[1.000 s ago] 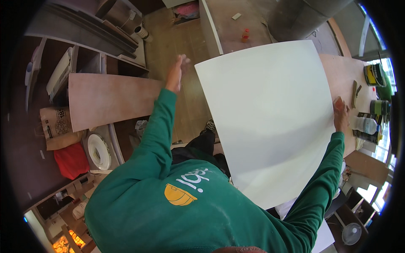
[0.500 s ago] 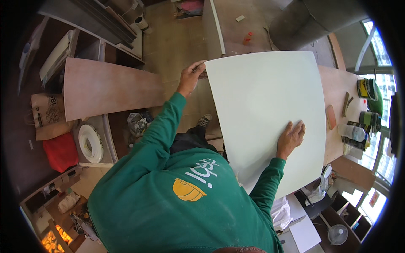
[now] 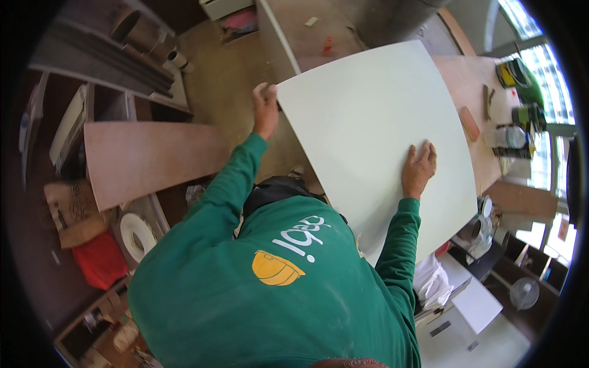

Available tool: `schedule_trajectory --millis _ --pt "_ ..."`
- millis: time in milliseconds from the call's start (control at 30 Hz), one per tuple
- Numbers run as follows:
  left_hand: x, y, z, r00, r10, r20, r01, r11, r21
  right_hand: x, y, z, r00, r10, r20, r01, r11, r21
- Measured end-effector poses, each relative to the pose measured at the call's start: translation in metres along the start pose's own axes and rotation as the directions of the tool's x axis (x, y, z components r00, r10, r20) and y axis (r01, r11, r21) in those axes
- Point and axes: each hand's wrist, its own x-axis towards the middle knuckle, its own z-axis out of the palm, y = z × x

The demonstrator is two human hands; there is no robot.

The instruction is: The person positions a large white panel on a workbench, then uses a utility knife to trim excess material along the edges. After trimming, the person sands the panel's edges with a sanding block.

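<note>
The white panel point(image 3: 368, 110) lies over the bench point(image 3: 457, 73). On the panel's right half, the right hand point(image 3: 419, 168) rests palm down, open, fingers a little apart, gripping nothing. At the panel's far left corner is the left hand point(image 3: 265, 113), fingers partly curled; I can't tell whether they pinch the edge. The green right sleeve point(image 3: 397, 245) hides some of the panel's near end.

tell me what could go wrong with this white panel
If the white panel shifts right, it might push the reddish block lying just past its edge on the workbench. The left hand is at a corner, where the edge could scrape it. The right hand rests bare on the panel and might smudge it.
</note>
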Motion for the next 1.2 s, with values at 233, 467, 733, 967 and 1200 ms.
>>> schedule_trajectory --millis 233,467,733,967,1200 --pt "-0.023 -0.017 -0.052 0.966 -0.005 0.258 -0.044 0.981 0.187 -0.133 0.071 -0.055 0.984 0.172 0.049 -0.170 0.985 -0.043" --pt "0.085 0.071 0.013 0.792 0.091 0.604 -0.448 0.758 0.474 -0.229 0.197 -0.104 0.708 0.701 0.088 -0.694 0.667 0.270" --pt "0.114 0.045 0.110 0.771 -0.057 0.634 -0.454 0.649 0.610 -0.194 0.272 -0.051 0.635 0.726 0.264 -0.628 0.286 0.724" --pt "-0.012 0.074 0.022 0.876 0.062 0.479 -0.388 0.681 0.621 -0.210 0.294 -0.101 0.767 0.641 -0.037 -0.504 0.638 0.582" --pt "-0.205 0.103 -0.145 0.993 0.096 0.060 -0.109 0.958 0.266 -0.134 0.284 -0.251 0.914 0.394 -0.101 -0.187 0.629 0.755"
